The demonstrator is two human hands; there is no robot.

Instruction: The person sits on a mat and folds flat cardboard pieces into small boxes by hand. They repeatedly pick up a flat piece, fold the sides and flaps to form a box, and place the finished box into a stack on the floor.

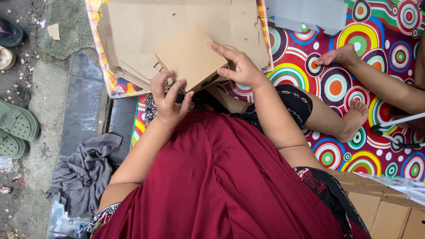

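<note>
A brown folded cardboard piece [188, 55] is held tilted above my lap. My left hand [169, 101] grips its lower left corner with the fingers curled around the edge. My right hand [240, 66] clamps its right edge between thumb and fingers. Behind it lies a stack of flat die-cut cardboard sheets [133, 40] on a colourful mat. A dark red garment [212, 177] covers my lap below both hands.
Another person's hand [336, 56] and bare foot [354, 119] rest on the circle-patterned mat [336, 86] at the right. Grey sheets [310, 13] lie at the top right, brown boxes [385, 212] bottom right. Green sandals [15, 128] and a grey cloth [84, 172] lie on the pavement at the left.
</note>
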